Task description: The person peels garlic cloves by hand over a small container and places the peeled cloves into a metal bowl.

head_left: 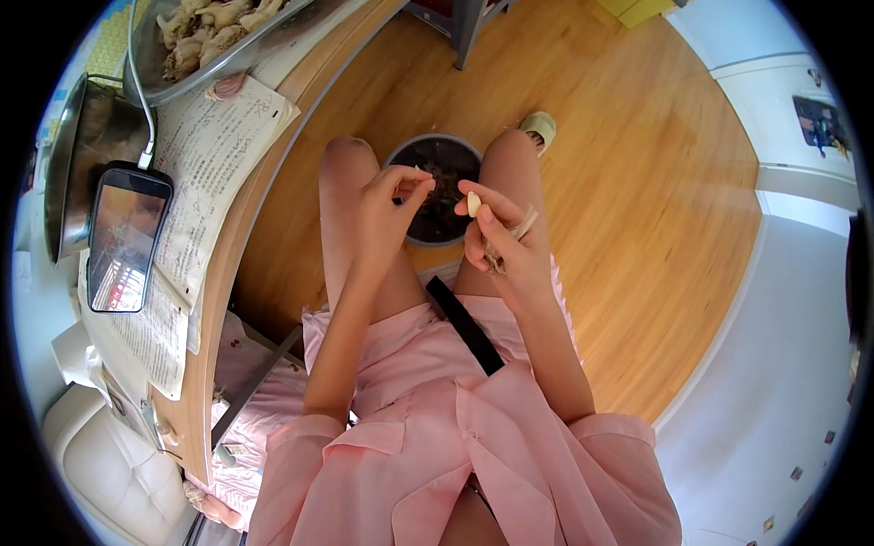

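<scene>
My right hand [510, 237] holds a pale peeled garlic clove [473, 204] between thumb and index finger. Its lower fingers are curled round a garlic bulb [495, 260] with a dry stem that sticks out by the thumb. My left hand [393, 196] is at the left, its thumb and fingertips pinched together; whatever is between them is too small to make out. Below both hands, between the knees, stands a round dark bin [437, 238] with a grey rim and scraps inside.
On the desk [264, 191] at the left are printed papers [214, 150], a cabled phone [130, 238], a metal bowl [68, 173], a loose clove [226, 86] and a clear tray [173, 89] of garlic bulbs. A stool [462, 36] stands ahead.
</scene>
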